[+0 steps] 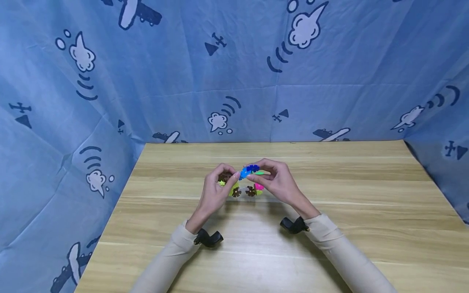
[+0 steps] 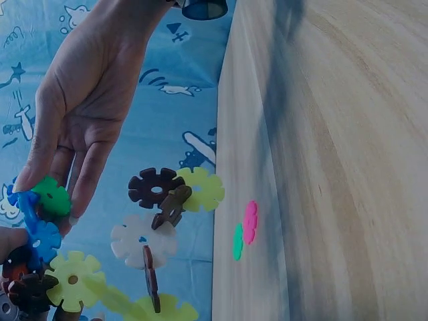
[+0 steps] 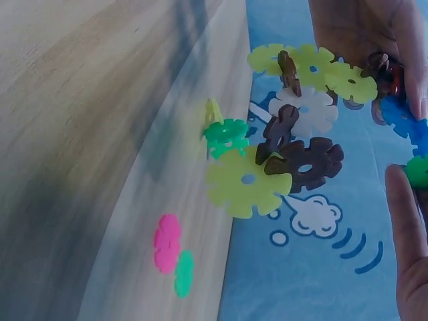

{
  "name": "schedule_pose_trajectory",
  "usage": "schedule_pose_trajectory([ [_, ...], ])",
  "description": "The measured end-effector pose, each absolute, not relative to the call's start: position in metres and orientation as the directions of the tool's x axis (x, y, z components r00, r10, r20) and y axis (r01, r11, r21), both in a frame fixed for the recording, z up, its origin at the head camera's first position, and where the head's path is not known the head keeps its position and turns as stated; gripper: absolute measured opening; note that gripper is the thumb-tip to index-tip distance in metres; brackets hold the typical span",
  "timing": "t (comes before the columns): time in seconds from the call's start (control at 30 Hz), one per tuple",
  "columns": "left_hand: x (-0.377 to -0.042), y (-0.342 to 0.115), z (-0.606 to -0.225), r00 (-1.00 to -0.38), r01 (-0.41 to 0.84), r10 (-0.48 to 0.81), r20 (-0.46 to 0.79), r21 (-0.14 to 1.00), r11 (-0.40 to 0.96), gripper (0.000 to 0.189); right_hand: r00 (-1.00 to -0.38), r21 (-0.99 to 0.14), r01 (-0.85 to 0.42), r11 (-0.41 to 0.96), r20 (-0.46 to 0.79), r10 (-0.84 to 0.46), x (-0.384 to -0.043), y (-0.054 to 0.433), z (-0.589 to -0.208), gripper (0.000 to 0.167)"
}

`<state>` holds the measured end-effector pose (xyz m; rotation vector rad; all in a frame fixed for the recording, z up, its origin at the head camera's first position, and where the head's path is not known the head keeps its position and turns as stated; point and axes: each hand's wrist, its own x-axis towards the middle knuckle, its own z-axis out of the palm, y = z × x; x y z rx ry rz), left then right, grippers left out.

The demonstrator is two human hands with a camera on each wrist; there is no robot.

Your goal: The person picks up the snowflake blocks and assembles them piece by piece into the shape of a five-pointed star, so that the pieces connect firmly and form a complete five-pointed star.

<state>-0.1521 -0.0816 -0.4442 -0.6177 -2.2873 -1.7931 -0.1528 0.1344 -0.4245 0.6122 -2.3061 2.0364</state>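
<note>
A person's two hands meet above the middle of a wooden worktop [image 1: 329,244], joining plastic snowflake discs. The left hand [image 1: 216,191] curls round a cluster of discs [image 1: 243,188] already slotted together: yellow-green, brown and white pieces. The right hand [image 1: 280,181] pinches a green disc [image 1: 259,172] against a chain of blue discs [image 1: 249,170] at the cluster's top. The build looks partly done. Two loose discs, one pink [image 3: 166,242] and one green, lie on the worktop beneath. Blue aeroplane-print cloth [image 1: 146,81] surrounds the worktop; nothing blocks the hands.

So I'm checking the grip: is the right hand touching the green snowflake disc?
Touching. The left wrist view shows the right hand with fingertips pinching the green disc.
</note>
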Motion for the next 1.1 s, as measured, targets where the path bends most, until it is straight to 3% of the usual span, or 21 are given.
schedule_pose_trajectory([
  [0.27, -0.151, -0.083, -0.447, -0.901, 0.415, 0.232, 0.368, 0.887, 0.203, 0.012, -0.928, -0.962, -0.244, 0.119, 0.196, -0.318, -0.153, 0.134, -0.425, 0.017],
  [0.77, -0.153, -0.086, -0.449, -0.925, 0.365, 0.19, 0.33, 0.909, 0.202, 0.015, -0.926, -0.948, -0.271, 0.167, 0.209, -0.315, -0.155, 0.136, -0.43, 0.03],
  [1.1, -0.155, -0.088, -0.451, -0.932, 0.349, 0.181, 0.316, 0.916, 0.196, 0.015, -0.932, -0.94, -0.302, 0.159, 0.256, -0.255, -0.159, 0.146, -0.431, 0.023],
])
